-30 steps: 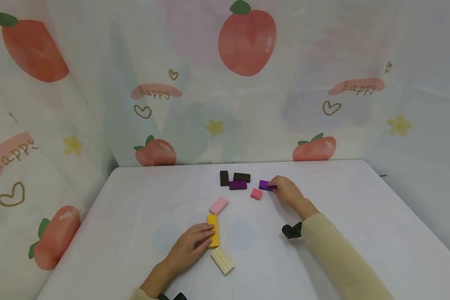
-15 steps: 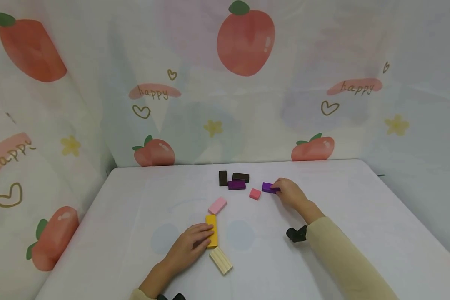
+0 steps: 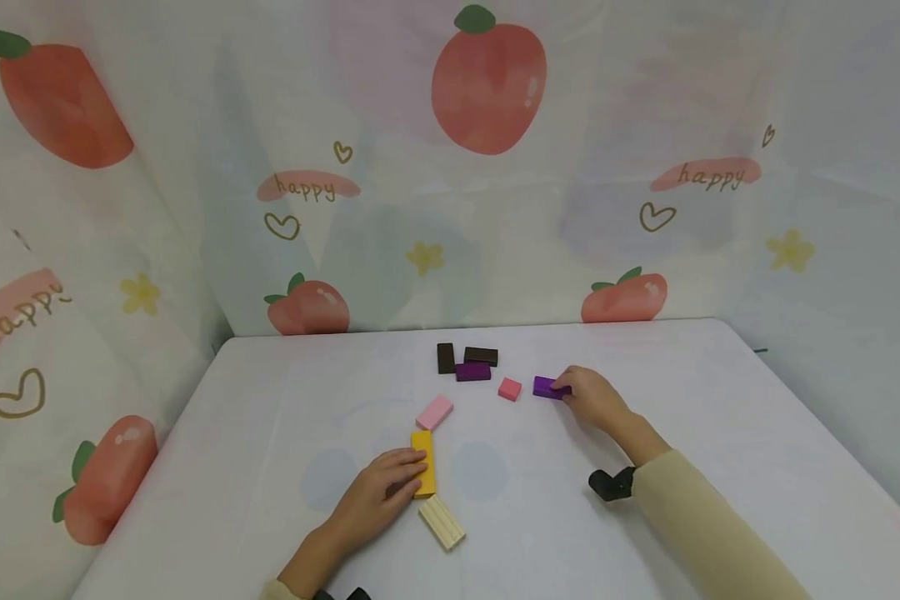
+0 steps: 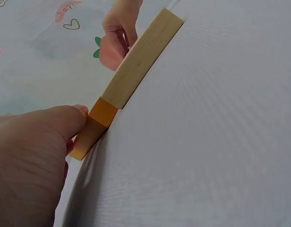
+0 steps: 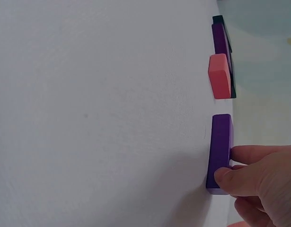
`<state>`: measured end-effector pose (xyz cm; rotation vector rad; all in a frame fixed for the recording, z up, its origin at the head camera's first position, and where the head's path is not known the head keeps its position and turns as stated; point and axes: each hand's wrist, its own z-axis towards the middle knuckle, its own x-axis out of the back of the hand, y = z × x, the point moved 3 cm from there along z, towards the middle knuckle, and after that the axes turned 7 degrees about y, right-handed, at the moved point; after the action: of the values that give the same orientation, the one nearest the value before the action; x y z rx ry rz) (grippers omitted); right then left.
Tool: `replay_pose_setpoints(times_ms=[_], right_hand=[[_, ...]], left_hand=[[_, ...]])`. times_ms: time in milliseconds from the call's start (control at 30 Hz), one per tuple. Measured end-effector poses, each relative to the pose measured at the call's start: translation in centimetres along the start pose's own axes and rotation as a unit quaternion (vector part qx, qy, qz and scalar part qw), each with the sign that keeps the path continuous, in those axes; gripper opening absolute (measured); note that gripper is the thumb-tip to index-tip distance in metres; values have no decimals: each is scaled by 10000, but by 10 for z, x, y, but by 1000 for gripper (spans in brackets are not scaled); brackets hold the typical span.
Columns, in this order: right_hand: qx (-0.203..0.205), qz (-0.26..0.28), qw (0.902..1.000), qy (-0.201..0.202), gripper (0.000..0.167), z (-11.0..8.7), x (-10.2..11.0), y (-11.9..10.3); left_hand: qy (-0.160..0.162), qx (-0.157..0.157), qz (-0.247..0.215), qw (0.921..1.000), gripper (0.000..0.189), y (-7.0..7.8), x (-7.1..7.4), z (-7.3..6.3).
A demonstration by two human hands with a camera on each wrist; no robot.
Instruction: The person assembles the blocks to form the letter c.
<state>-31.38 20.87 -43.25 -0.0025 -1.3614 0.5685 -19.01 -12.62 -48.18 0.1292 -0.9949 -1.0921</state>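
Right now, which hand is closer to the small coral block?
The right hand. It pinches the violet block, just right of the coral block. The left hand is farther off, left of it and nearer the person, touching the yellow block.

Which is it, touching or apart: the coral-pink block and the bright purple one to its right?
Apart. The right wrist view shows it: a strip of white tabletop lies between the coral-pink block and the bright purple block.
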Motion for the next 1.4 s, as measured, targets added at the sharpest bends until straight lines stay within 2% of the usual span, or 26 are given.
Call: replay_pose_setpoints(times_ms=[200, 433, 700, 1067, 1400], right_hand=[[72, 13, 10000, 15, 17, -8, 1, -5], [-24, 161, 9999, -15, 19, -14, 1, -10], [316, 213, 9993, 55, 18, -24, 1, -20], [22, 141, 9999, -95, 19, -33, -3, -30], [104, 102, 9999, 22, 19, -35, -5, -43]], left_hand=[[12, -29, 25, 10000, 25, -1, -1, -1], [3, 18, 49, 10000, 25, -1, -1, -1], [-94, 159, 15, 9998, 25, -2, -1, -1], [-169, 214, 13, 9996, 26, -1, -1, 1], [-106, 134, -26, 9998, 26, 0, 0, 1]])
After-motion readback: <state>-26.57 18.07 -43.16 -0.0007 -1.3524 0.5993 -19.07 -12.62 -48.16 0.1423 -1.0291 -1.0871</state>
